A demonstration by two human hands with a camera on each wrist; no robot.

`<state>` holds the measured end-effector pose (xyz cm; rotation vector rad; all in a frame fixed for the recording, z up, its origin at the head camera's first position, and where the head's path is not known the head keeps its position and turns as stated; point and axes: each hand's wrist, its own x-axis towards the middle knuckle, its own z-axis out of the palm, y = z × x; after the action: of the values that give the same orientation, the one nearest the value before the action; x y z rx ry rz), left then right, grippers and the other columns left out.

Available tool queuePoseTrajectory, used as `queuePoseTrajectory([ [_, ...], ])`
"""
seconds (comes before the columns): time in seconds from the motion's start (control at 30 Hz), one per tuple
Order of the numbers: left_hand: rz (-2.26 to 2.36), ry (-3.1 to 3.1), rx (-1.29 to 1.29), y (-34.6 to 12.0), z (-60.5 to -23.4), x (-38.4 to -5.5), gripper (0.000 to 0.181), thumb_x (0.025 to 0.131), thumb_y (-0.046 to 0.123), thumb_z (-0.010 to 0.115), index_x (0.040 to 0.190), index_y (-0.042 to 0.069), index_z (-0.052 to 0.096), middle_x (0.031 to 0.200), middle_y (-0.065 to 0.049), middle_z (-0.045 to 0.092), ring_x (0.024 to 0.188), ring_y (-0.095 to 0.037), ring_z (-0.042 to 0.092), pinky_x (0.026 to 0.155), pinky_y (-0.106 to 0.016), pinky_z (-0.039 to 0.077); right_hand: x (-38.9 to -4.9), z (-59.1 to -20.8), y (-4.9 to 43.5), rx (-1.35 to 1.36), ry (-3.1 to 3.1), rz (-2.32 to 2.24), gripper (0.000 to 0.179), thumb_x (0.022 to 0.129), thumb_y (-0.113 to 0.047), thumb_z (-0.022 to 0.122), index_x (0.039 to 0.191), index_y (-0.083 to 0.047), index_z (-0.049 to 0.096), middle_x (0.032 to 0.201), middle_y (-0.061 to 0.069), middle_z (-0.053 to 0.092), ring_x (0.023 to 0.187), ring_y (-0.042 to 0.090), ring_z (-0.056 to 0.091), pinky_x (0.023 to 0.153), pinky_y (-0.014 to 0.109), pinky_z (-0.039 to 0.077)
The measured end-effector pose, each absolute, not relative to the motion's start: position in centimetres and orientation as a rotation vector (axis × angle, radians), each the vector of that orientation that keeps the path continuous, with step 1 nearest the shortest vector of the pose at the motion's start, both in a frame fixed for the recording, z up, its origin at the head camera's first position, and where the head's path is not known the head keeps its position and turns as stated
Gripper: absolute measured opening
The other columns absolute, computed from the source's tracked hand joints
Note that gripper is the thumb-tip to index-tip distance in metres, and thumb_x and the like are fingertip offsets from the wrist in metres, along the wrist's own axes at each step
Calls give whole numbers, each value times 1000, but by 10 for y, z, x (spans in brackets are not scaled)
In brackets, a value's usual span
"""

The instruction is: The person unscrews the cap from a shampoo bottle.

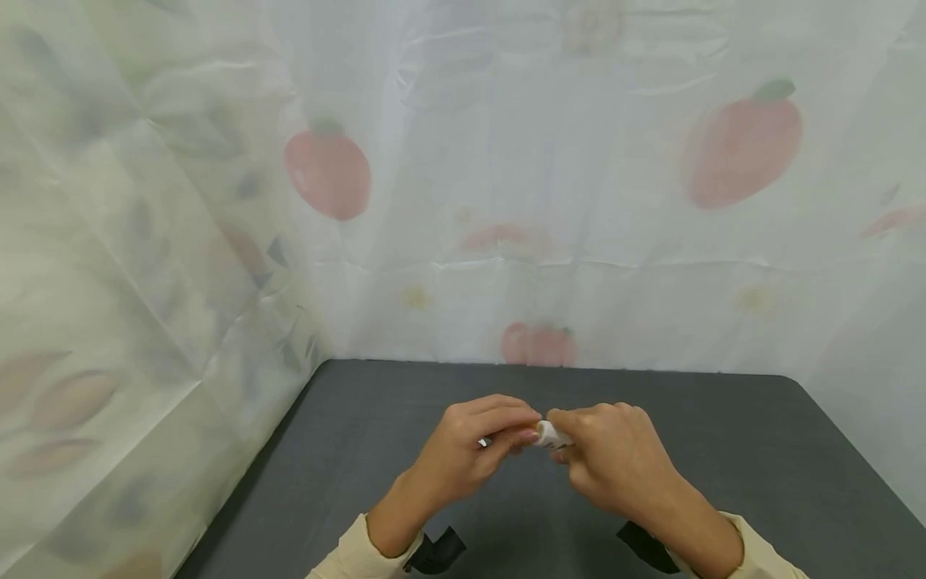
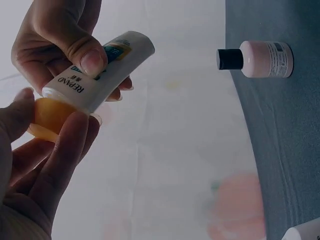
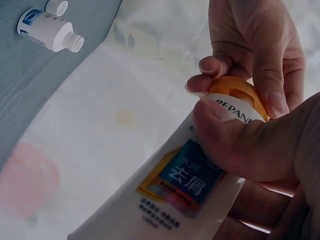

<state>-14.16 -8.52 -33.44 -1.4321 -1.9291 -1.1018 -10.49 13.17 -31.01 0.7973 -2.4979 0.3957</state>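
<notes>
A white squeeze tube (image 3: 165,195) printed "REPAND", with a blue and orange label, is gripped by my right hand (image 1: 618,454), whose thumb lies across its front. The tube's orange cap (image 2: 52,117) is pinched between the thumb and fingers of my left hand (image 1: 470,446). The cap sits against the end of the tube. In the head view both hands meet above the dark table, and only a short white piece of the tube shows between them. The left wrist view has the tube tilted, its flat end up and to the right.
A pink bottle with a black cap (image 2: 267,59) stands on the dark table (image 1: 391,394). A white bottle (image 3: 45,30) with a bare threaded neck stands there too, a small white cap (image 3: 56,7) beside it. Fruit-printed sheeting (image 1: 463,161) walls the table's back and sides.
</notes>
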Motion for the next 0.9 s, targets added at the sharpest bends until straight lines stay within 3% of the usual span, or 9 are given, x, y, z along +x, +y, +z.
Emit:
queuePoseTrajectory([
  [0.2,-1106,-1972,-1412,-85,-335,-141,24,92,-3,75,115,3,75,116,-14,73,75,-9,72,71,-8,56,-107,-311,133,797,-2512,398,27,73,-16,92,79,-24,68,70,-10,74,49,2,52,47,15,36],
  [0.43,-1217,-2258,-1360,-89,-333,-136,42,88,4,81,129,6,70,138,-10,64,89,-14,76,77,-13,60,-108,-311,134,782,-2522,373,23,72,-16,92,81,-21,72,67,-9,72,45,0,43,45,14,33],
  [0.9,-1040,-2137,-1353,-88,-336,-141,27,95,13,76,121,6,74,115,-8,77,97,-13,76,84,-14,59,-107,-312,135,785,-2501,387,26,70,-15,93,84,-22,72,73,-9,76,51,3,56,48,16,39],
])
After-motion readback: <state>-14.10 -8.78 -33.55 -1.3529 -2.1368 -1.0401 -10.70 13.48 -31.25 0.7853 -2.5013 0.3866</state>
